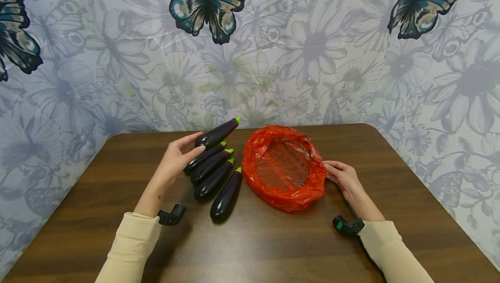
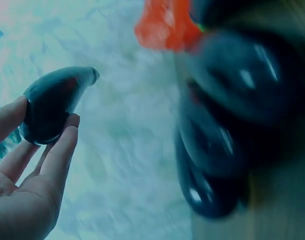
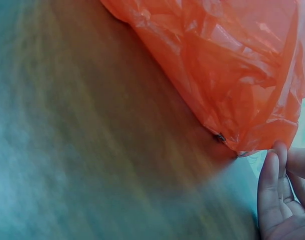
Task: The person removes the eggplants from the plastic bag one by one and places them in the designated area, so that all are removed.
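Observation:
My left hand holds an eggplant by its thick end, with the green stem pointing away to the right. In the left wrist view the thumb and fingers grip this eggplant clear of the others. Several more dark, glossy eggplants lie side by side on the table, just right of that hand. A red plastic bag stands with its mouth spread wide and its rim rolled outward. My right hand pinches the bag's right edge between thumb and fingers, seen also against the bag in the right wrist view.
The brown wooden table reaches back to a wall with flower and butterfly print. The nearest eggplant lies slightly apart from the row, its stem end close to the bag's left side.

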`<move>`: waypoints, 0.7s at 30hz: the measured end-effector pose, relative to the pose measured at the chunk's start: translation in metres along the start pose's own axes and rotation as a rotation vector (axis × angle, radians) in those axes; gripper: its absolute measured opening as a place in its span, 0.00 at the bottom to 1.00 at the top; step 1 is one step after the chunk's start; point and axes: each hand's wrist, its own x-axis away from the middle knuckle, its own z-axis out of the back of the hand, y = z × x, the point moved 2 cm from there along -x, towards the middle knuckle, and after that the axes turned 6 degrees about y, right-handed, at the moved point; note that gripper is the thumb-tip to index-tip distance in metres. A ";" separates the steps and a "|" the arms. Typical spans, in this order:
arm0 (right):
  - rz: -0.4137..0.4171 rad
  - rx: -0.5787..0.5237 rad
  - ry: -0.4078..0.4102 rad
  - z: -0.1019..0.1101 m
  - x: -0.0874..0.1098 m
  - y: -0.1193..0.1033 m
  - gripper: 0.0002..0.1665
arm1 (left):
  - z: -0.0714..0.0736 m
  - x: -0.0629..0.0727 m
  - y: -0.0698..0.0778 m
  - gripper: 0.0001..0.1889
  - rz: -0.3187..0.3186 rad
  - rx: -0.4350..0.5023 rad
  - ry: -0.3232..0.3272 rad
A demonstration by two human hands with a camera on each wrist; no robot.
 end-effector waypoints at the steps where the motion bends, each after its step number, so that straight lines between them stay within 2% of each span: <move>1: 0.001 -0.001 -0.003 0.000 0.000 0.000 0.11 | 0.005 0.000 -0.004 0.28 0.008 -0.008 0.013; 5: 0.000 -0.010 -0.004 0.000 0.000 0.000 0.09 | 0.023 -0.001 -0.018 0.29 0.049 -0.022 0.061; 11: -0.011 -0.020 -0.005 0.001 -0.002 0.000 0.09 | 0.041 -0.005 -0.040 0.30 0.080 -0.087 0.104; 21: -0.015 -0.014 -0.001 0.001 -0.002 0.001 0.09 | 0.060 -0.018 -0.074 0.28 0.101 -0.155 0.034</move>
